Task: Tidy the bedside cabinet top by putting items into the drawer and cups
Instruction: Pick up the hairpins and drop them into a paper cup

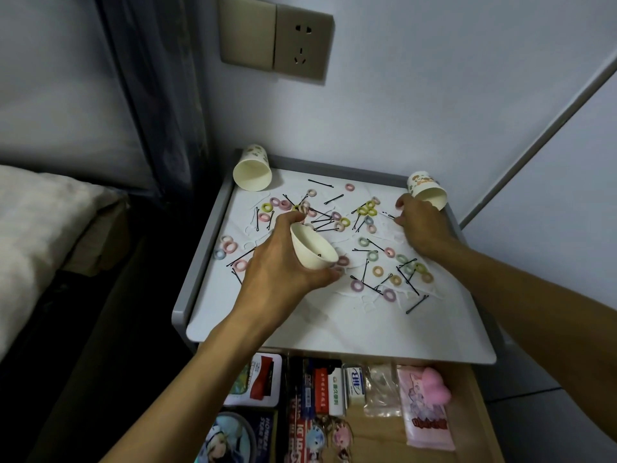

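Note:
My left hand (283, 262) grips a cream paper cup (314, 250) tilted toward me above the white cabinet top (334, 322); a dark pin shows inside it. My right hand (420, 225) rests on the top at the back right, fingers curled over small items; what it holds is hidden. Several pastel hair rings (377, 271) and black bobby pins (417, 304) lie scattered across the top. A second cup (252, 168) lies on its side at the back left, a third cup (429, 192) on its side at the back right. The drawer (474, 412) below stands pulled out.
The drawer holds card boxes (257, 379), small packets (354, 385), keychains and a pink pouch (427, 409). A grey raised rim (200, 262) frames the cabinet top. A bed (40, 228) lies to the left, a wall socket (302, 41) above, a wall close on the right.

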Demonstrator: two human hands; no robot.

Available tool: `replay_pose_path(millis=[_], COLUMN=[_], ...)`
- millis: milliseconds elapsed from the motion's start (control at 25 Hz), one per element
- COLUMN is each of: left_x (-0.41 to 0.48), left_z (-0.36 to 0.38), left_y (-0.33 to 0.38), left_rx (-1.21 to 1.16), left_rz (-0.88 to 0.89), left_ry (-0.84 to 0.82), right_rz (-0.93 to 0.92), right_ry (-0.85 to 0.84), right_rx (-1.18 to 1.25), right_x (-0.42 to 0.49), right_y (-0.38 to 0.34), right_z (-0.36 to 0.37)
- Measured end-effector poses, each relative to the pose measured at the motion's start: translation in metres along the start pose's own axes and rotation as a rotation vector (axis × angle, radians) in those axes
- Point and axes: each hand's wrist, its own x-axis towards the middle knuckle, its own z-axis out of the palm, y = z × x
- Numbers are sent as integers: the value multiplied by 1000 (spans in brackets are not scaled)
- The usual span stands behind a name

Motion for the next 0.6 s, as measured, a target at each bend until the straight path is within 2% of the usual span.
replay_pose_path(millis=[200, 320, 600], left_x=[-1, 0, 1], left_z=[-1, -1, 2], left_y=[0, 0, 0], left_rx=[1, -1, -5], left_rz=[0, -4, -12], left_ry=[1, 2, 0], right_rz=[84, 67, 119], right_ry=[19, 8, -88], right_rx=[103, 119, 243], right_x=[0, -2, 4], right_y=[3, 4, 9], right_z=[2, 0, -3])
